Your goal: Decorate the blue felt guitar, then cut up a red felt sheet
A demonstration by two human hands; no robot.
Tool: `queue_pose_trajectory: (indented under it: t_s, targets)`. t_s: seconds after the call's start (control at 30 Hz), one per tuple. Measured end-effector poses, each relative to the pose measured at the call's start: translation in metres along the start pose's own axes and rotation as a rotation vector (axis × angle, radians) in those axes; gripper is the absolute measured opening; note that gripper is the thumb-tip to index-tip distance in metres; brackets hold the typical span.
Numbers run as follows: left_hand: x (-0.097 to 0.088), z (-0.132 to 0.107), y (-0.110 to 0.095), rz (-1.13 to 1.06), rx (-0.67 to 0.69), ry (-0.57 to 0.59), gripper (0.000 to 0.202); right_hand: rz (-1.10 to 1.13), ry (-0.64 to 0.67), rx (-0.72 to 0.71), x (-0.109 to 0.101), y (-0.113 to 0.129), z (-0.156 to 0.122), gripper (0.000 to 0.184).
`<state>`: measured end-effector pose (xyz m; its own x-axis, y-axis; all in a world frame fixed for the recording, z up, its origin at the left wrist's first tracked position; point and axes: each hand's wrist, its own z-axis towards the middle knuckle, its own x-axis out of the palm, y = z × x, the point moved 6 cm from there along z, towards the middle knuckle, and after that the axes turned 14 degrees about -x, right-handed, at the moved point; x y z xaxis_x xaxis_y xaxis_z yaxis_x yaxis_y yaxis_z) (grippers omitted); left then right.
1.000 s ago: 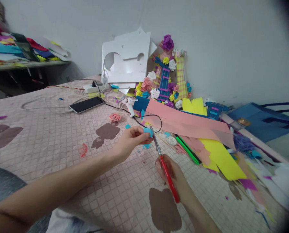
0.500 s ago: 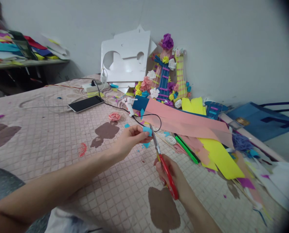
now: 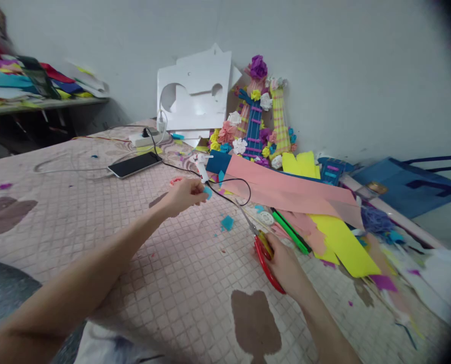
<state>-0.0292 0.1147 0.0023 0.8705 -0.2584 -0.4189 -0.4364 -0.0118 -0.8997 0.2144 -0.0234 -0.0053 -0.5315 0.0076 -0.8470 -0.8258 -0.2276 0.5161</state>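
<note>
Between the pinched fingers of my left hand [image 3: 185,196] is a small piece of blue paper [image 3: 208,192], partly hidden by the fingertips. The hand is just in front of the white glue gun [image 3: 200,167] and covers part of a pink paper flower [image 3: 175,180]. My right hand [image 3: 286,263] holds scissors [image 3: 265,255] with red and yellow handles, their blades pointing away from me and nearly closed. Another blue paper scrap [image 3: 227,223] lies on the patterned tablecloth between my hands.
A phone [image 3: 134,165] lies left of the glue gun, near a power strip [image 3: 149,137]. Pink paper strips [image 3: 286,184], a green cutter [image 3: 290,231] and yellow paper [image 3: 345,245] cover the right side. Paper-flower decorations [image 3: 254,126] and white boards [image 3: 195,96] lean against the wall.
My left hand has moved left and away from the scissors with the blue paper piece. My right hand has shifted slightly right with the scissors, and the blue scrap on the table is now uncovered.
</note>
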Motion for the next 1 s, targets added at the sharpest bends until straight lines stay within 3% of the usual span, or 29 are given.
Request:
queue_pose_trajectory:
  t_s: [0.1,0.2,0.3,0.4,0.5,0.6,0.67,0.83,0.93,1.0]
  targets:
    - [-0.013,0.008,0.011,0.411,-0.007,-0.189,0.013,-0.238,0.044,0.043,-0.004,-0.009,0.001,0.028]
    - [-0.013,0.012,0.017,0.617,-0.018,-0.217,0.013,-0.362,0.076,0.066,-0.005,-0.014,0.0,0.028]
    - [-0.01,0.016,0.022,0.631,-0.023,-0.182,0.01,-0.432,0.077,0.054,-0.006,-0.017,0.001,0.029]
    - [-0.01,0.019,0.026,0.592,-0.032,-0.179,0.027,-0.484,0.062,0.045,-0.005,-0.019,0.001,0.028]
    - [-0.012,0.016,0.019,0.575,0.02,-0.278,0.037,-0.547,0.029,0.053,-0.006,-0.02,0.001,0.03]
    - [-0.007,0.007,0.005,0.538,0.128,-0.353,0.029,-0.608,-0.009,0.054,-0.008,-0.02,0.001,0.033]
    - [0.007,0.0,-0.003,0.498,0.2,-0.281,0.017,-0.637,-0.011,0.051,-0.008,-0.02,0.001,0.032]
    - [0.053,-0.027,-0.011,0.566,0.257,0.058,0.009,-0.652,0.029,0.032,-0.007,-0.018,0.0,0.031]
    - [0.07,-0.038,-0.007,0.677,0.243,0.203,0.031,-0.651,0.041,0.034,-0.007,-0.017,0.0,0.031]
    - [0.07,-0.037,-0.005,0.74,0.238,0.164,0.04,-0.65,0.045,0.037,-0.008,-0.016,-0.001,0.031]
